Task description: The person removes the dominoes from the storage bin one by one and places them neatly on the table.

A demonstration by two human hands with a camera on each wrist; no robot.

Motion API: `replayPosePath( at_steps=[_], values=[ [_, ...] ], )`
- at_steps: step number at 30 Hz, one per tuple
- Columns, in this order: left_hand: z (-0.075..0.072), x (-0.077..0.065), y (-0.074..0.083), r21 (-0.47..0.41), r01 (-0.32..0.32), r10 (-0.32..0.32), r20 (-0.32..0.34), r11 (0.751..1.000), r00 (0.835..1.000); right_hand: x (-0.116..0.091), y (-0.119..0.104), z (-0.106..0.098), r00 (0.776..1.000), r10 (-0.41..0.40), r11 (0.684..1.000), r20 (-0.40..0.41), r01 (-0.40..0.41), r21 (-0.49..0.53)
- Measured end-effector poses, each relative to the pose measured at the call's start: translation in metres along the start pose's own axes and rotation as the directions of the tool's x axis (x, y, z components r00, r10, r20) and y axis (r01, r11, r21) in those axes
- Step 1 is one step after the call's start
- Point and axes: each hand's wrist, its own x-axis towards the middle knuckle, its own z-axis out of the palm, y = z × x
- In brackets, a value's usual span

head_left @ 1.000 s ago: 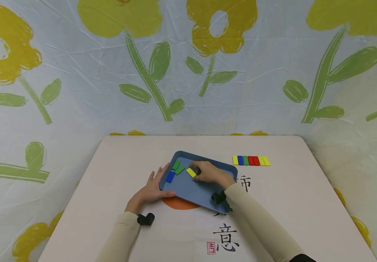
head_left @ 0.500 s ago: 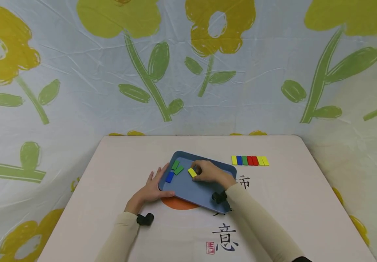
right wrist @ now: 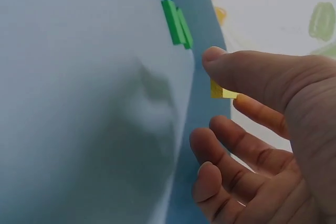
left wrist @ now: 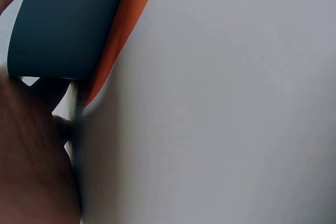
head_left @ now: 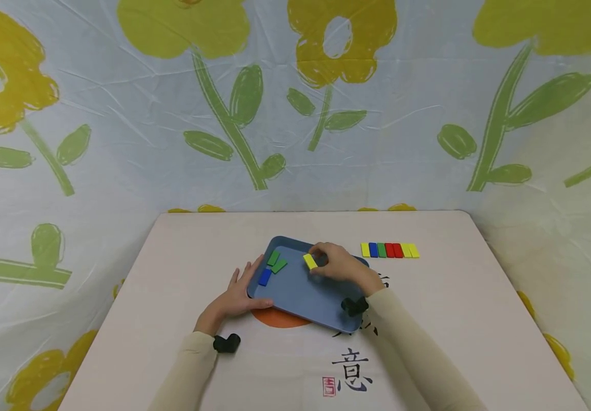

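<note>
My right hand point(head_left: 344, 264) pinches a small flat yellow block point(head_left: 310, 262) between thumb and fingertips, over the blue-grey tray point(head_left: 295, 291). From the right wrist view, the thumb covers much of that yellow block point(right wrist: 217, 89), and the other fingers hang loosely curled. Two green blocks point(head_left: 278, 266) and one blue block point(head_left: 265, 277) lie in the tray's left part. At the tray's left corner rests my left hand point(head_left: 233, 298), its fingers spread along the side and its thumb at the near rim. In the left wrist view the tray's outer wall point(left wrist: 63, 24) hides part of the fingers.
Behind and right of the tray, a row of yellow, blue, green and red blocks point(head_left: 390, 250) lies on the pale tabletop point(head_left: 182, 245). An orange print point(head_left: 278, 318) and black characters point(head_left: 352, 371) mark the surface. A flowered cloth point(head_left: 136, 114) stands behind.
My right hand has lifted and moved to the right with the yellow block, away from the green and blue blocks. My left hand and the tray stay in place.
</note>
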Motion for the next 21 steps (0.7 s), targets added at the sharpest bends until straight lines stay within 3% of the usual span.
replayPosePath(
  at_steps=[6,21],
  values=[
    [-0.003,0.0,-0.001,-0.004,-0.031,0.031,-0.004,1.0,1.0,-0.007,0.004,-0.017,0.999,0.02,1.0,-0.036,-0.019,0.006],
    [-0.006,0.005,-0.003,0.004,-0.027,0.027,0.006,1.0,1.0,-0.033,0.026,-0.06,0.987,0.096,0.995,-0.128,-0.097,0.001]
  ],
)
